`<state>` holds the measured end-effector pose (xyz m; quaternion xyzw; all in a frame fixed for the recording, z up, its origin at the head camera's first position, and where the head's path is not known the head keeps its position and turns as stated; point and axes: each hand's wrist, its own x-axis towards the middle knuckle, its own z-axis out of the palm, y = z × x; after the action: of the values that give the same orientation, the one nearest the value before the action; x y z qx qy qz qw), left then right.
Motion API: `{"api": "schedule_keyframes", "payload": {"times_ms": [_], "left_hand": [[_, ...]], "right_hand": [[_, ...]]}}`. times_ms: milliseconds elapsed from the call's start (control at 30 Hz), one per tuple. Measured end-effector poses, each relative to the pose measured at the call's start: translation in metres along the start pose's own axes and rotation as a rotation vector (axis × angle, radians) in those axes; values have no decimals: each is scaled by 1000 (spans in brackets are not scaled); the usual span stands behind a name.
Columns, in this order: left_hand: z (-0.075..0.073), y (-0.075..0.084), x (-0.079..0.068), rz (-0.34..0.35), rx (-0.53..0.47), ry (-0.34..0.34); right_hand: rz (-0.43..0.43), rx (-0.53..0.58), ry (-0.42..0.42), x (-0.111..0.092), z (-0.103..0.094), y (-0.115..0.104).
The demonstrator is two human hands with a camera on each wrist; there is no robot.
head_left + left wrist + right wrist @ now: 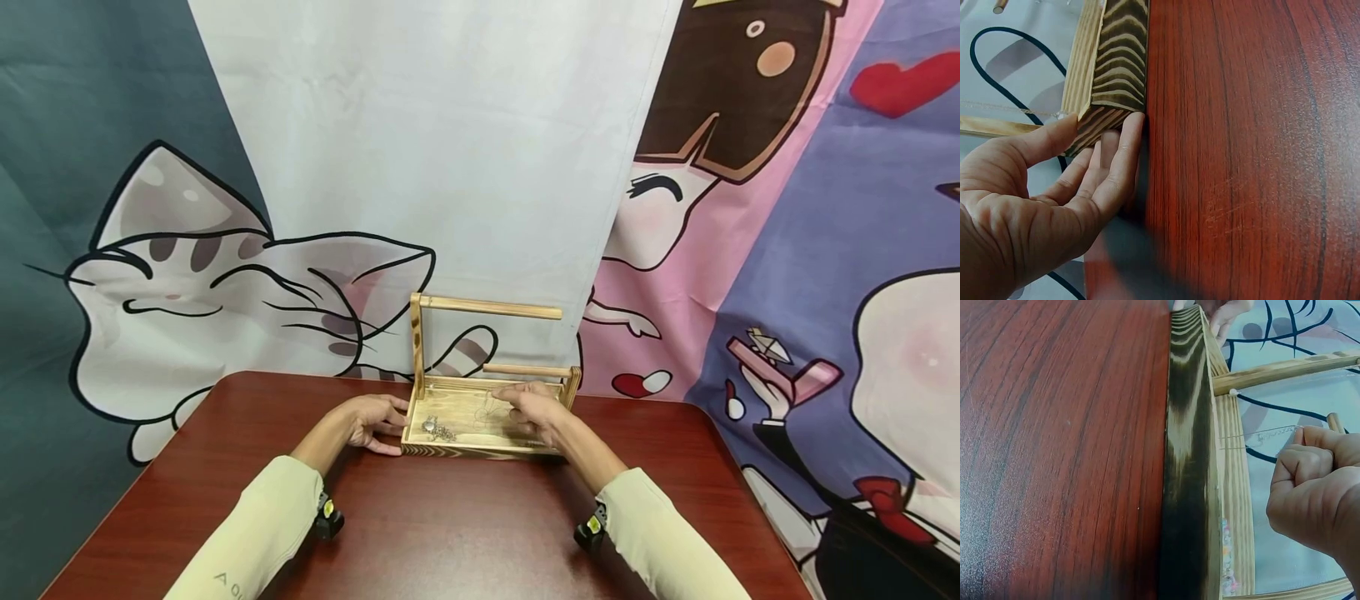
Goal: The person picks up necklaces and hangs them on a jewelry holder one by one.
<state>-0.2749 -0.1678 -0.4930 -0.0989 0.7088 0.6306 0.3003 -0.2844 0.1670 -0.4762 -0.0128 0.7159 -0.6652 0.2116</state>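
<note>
A wooden jewelry stand [480, 452], a shallow tray with an upright and two horizontal bars, sits at the back of the table. My left hand [369, 421] holds the tray's left end. In the left wrist view the thumb [1060, 134] is at the upper edge and the fingers lie against the end wall. Over the tray's right half, my right hand [534, 408] pinches a thin chain [1272, 433] between thumb and index finger. The chain hangs in a loop toward the tray floor. A small heap of silver-colored jewelry [438, 429] lies in the tray's front left.
Small colorful beads [1227, 556] lie along the tray's inner front wall. The upper bar [491, 308] and lower bar [525, 370] extend above the tray. Behind the red-brown table [465, 525] hangs a cartoon-printed cloth [450, 167].
</note>
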Motion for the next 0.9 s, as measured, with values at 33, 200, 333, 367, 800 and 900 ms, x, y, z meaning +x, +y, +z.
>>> {"api": "schedule_keyframes", "payload": {"times_ms": [33,200,333,367,800,900], "left_hand": [[0,0,0,-1,-1,-1],[0,-1,0,0,-2,0],[0,-1,-1,3,2,2],[0,-1,-1,3,2,2],[-1,-1,1,-3,0,1],[-1,-1,1,-2,1,-1]], "right_hand": [[1,0,4,-1,0,-1],[1,1,41,-7,-1,-8],[-11,59,58,-11,0,-14],[-10,83,57,-12,0,-15],[-10,163,72,-23,1,-24],[-21,172,82,-27,2,-27]]}}
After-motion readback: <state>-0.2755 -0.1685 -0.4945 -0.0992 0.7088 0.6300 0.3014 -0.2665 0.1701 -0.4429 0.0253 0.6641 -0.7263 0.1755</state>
